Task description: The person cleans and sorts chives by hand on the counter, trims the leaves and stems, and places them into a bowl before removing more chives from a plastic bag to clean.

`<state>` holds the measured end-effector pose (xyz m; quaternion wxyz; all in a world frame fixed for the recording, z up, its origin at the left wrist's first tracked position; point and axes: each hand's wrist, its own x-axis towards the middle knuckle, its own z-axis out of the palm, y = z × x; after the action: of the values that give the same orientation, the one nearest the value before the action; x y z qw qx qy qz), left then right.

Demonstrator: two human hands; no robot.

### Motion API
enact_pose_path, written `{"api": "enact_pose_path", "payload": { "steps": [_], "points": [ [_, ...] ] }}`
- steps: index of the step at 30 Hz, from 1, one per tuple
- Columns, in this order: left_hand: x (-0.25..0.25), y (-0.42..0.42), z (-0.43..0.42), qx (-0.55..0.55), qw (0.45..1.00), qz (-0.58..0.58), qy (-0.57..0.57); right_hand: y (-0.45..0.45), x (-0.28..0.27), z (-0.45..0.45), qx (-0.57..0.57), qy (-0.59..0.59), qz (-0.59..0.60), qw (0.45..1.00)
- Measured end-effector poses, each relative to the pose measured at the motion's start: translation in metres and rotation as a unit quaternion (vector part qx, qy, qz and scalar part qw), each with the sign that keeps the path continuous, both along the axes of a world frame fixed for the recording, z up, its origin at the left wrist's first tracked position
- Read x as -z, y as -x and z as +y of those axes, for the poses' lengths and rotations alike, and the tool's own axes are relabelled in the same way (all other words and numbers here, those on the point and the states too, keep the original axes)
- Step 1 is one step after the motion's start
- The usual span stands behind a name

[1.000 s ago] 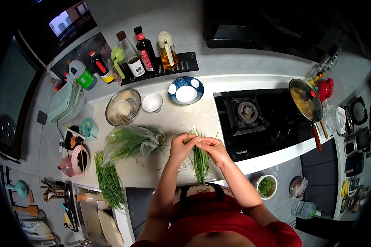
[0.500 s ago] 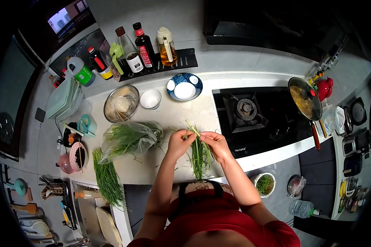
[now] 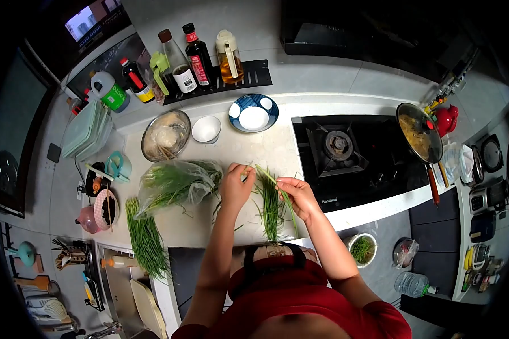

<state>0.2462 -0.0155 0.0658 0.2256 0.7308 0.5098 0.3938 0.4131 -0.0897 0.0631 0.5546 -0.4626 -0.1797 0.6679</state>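
Observation:
Between the thumb and fingers of my right hand (image 3: 297, 195) are a few green stalks (image 3: 287, 199) with pale tips, slanting down to the right. My left hand (image 3: 236, 183) is raised over the counter to the left, its thumb and fingertips pinched together; what they hold, if anything, is too small to make out. Under and between my hands a loose bunch of greens (image 3: 272, 217) lies on the counter. Left of my left hand sits a clear plastic bag of greens (image 3: 178, 183). A bundle of long greens (image 3: 145, 240) hangs over the counter's front edge.
A metal bowl (image 3: 165, 135), a white bowl (image 3: 206, 130) and a blue patterned bowl (image 3: 253, 113) stand along the back of the counter (image 3: 198, 229). Bottles fill a black rack (image 3: 249, 79). To the right are a gas stove (image 3: 345, 164), a lidded pan (image 3: 417, 133) and a bin (image 3: 362, 250).
My hands have moved apart, the left one away to the left and slightly up. The stalks in my right hand have separated from the bunch below.

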Motion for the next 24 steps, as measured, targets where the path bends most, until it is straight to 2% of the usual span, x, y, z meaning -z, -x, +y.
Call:
{"api": "enact_pose_path", "payload": {
  "steps": [7,8,11,14,17,20,23,24],
  "points": [
    [0.014,0.032,0.02,-0.066,0.996,0.033,-0.043,-0.005,0.01,-0.004,-0.004,0.025,0.064,0.998],
    [0.022,0.043,0.028,-0.067,0.994,0.069,0.044,-0.007,0.014,-0.004,0.002,0.03,0.084,0.996],
    [0.025,0.047,0.025,-0.087,0.989,0.119,-0.018,-0.006,0.018,0.0,0.017,0.03,0.091,0.995],
    [0.018,0.038,0.017,-0.086,0.99,0.095,-0.055,-0.002,0.015,0.004,0.03,0.041,0.086,0.995],
    [0.011,0.022,0.004,0.023,0.992,-0.045,0.118,0.004,0.013,0.008,0.053,0.049,0.089,0.993],
    [0.011,0.002,-0.01,0.125,0.948,-0.082,0.28,0.008,0.015,0.012,0.078,0.035,0.094,0.992],
    [0.017,-0.007,-0.018,0.221,0.906,-0.134,0.336,0.009,0.021,0.017,0.105,0.017,0.083,0.991],
    [0.015,-0.009,-0.02,0.217,0.896,-0.159,0.354,0.01,0.021,0.018,0.114,0.012,0.077,0.99]
  ]
}}
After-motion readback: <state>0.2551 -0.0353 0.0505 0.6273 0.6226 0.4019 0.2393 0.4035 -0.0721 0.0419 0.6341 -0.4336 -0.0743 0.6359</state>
